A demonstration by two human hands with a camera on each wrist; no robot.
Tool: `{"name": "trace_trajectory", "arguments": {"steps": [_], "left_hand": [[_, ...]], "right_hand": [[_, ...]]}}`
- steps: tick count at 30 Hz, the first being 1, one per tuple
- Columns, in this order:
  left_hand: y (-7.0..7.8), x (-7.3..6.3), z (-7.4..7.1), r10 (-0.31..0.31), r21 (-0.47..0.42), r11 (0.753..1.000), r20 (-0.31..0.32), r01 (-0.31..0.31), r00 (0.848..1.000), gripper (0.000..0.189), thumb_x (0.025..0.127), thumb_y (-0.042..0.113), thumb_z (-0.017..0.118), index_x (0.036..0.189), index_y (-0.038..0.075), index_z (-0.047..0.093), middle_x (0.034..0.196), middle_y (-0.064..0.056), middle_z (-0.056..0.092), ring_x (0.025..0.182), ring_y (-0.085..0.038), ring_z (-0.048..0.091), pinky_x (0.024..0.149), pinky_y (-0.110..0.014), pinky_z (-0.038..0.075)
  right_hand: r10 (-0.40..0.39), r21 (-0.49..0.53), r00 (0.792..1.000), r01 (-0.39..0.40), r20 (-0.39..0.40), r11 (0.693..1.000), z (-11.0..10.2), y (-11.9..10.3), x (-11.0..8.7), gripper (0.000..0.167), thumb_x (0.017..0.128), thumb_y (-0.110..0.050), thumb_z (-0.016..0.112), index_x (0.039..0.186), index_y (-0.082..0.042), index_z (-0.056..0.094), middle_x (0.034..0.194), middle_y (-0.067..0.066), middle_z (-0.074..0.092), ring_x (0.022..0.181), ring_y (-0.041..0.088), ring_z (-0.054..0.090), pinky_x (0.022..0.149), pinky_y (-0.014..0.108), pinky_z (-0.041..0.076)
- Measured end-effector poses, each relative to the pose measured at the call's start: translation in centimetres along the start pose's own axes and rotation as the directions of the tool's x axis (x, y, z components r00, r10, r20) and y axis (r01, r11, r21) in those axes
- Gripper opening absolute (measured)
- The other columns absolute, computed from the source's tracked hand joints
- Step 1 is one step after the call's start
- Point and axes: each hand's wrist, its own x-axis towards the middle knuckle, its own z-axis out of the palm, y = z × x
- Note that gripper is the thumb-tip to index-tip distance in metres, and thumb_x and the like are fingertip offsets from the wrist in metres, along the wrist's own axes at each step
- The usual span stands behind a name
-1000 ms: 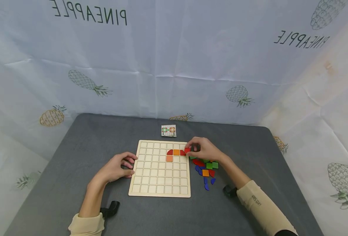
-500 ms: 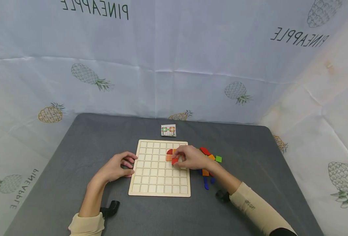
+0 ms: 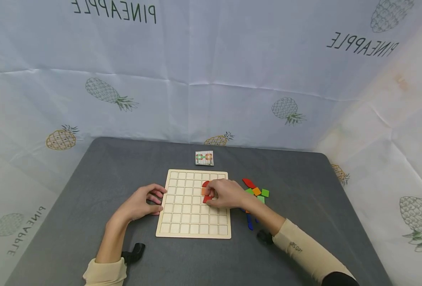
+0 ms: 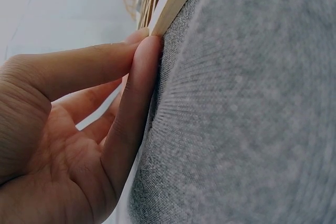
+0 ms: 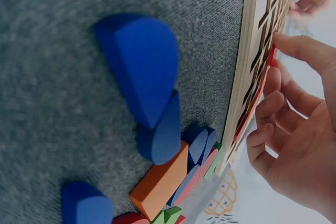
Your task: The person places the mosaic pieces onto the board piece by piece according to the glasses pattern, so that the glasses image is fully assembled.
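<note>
A wooden grid board point(image 3: 182, 218) lies on the dark grey table. My right hand point(image 3: 226, 192) is over its right half, thumb and fingertips pinching a small red tile point(image 3: 207, 199) low against the grid. Directly above that tile sit an orange tile point(image 3: 203, 191) and a dark red rounded tile point(image 3: 205, 184); the hand hides the tiles to their right. At the board's left edge rests my left hand point(image 3: 141, 202), its thumb and fingertips touching the side. The left wrist view shows these fingertips right at the wooden edge point(image 4: 178, 1).
Right of the board lie loose tiles, among them a red one point(image 3: 248, 183), a green one point(image 3: 265, 192) and a blue one point(image 3: 249, 223), partly behind the right forearm. A printed pattern card point(image 3: 204, 158) lies beyond the board. A pineapple-print curtain point(image 3: 211, 71) hangs behind the table.
My right hand has carried the red tile from the board's right edge leftward and nearer to me, to below the orange tile. Some loose tiles have shifted. The left hand stays put.
</note>
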Motion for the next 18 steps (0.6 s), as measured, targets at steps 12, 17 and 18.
{"name": "trace_trajectory", "arguments": {"steps": [12, 17, 18], "left_hand": [[-0.4, 1.6, -1.4, 0.013, 0.002, 1.0, 0.013, -0.013, 1.0, 0.052, 0.089, -0.009, 0.081, 0.137, -0.007, 0.061, 0.12, -0.024, 0.058, 0.101, -0.024, 0.064, 0.07, -0.034, 0.068], [-0.5, 2.3, -2.0, 0.017, 0.006, 1.0, 0.018, -0.017, 1.0, 0.052, 0.089, -0.01, 0.081, 0.137, -0.007, 0.062, 0.12, -0.024, 0.059, 0.101, -0.025, 0.065, 0.07, -0.034, 0.068], [-0.5, 2.4, -2.1, 0.018, 0.007, 1.0, 0.019, -0.018, 1.0, 0.052, 0.089, -0.01, 0.081, 0.137, -0.007, 0.062, 0.119, -0.024, 0.059, 0.1, -0.025, 0.065, 0.07, -0.034, 0.068]], "right_hand": [[-0.082, 0.027, 0.997, 0.082, -0.003, 0.996, -0.3, 0.5, 1.6, 0.013, 0.097, -0.022, 0.08, 0.11, -0.023, 0.08, 0.1, -0.006, 0.073, 0.08, 0.007, 0.058, 0.065, 0.019, 0.044], [-0.068, 0.04, 0.998, 0.067, 0.014, 0.997, -0.4, 0.7, 2.3, 0.012, 0.095, -0.022, 0.082, 0.106, -0.021, 0.078, 0.095, -0.006, 0.072, 0.072, 0.001, 0.051, 0.062, 0.018, 0.042], [-0.064, 0.042, 0.998, 0.063, 0.019, 0.997, -0.4, 0.7, 2.4, 0.012, 0.095, -0.022, 0.083, 0.106, -0.021, 0.077, 0.094, -0.006, 0.072, 0.072, 0.0, 0.05, 0.062, 0.018, 0.042]]}}
